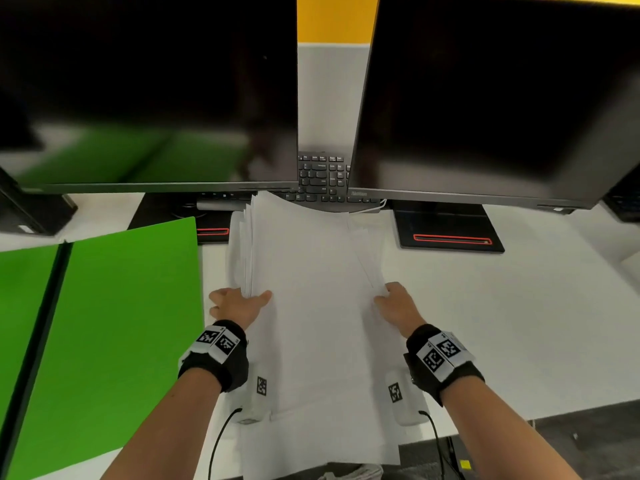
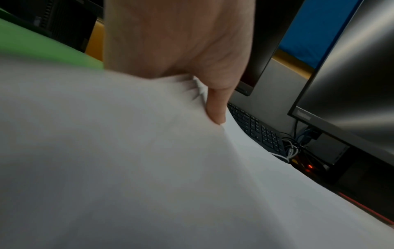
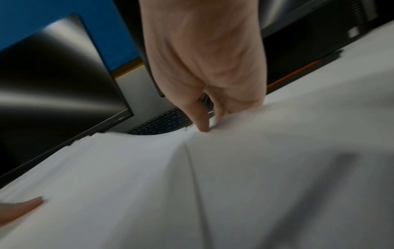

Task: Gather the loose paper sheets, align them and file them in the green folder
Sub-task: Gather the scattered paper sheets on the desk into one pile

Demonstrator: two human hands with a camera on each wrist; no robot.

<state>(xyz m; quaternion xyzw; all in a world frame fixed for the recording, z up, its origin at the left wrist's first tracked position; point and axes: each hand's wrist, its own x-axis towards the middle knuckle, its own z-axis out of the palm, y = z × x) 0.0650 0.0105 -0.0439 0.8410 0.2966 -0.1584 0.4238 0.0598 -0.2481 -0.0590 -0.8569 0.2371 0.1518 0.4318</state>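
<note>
Paper sheets (image 1: 311, 271): one loose stack, sheet count can't tell, plain white, thin, edges fanning unevenly on both sides. Stack is lying on the white desk (image 1: 502, 306) w/ its far end curling up against the keyboard (image 1: 320, 178), near end hanging past the desk edge.

Hands: 2. Left hand (image 1: 237, 303) is pinching the stack's left edge, thumb on top, fingers under; left wrist view is showing the thumb (image 2: 215, 107) pressing in and the paper creasing around it. Right hand (image 1: 398, 304) is pinching the stack's right edge the same way, thumb on top; fingers (image 3: 200, 118) are digging into the edge in right wrist view.

Green folder (image 1: 114, 323): 1, lying open and flat just left of the paper stack, 2 smooth matte green panels w/ a dark spine line between.

Monitors: 2, black, glossy, both dark, beyond the stack; left monitor (image 1: 149, 91) is reflecting the green, right monitor (image 1: 502, 98) sitting on a flat black base w/ a red-outlined slot. Keyboard is black, 1, partly hidden under the monitors, behind the stack. Wrist bands: 2, black w/ square b/w markers.
</note>
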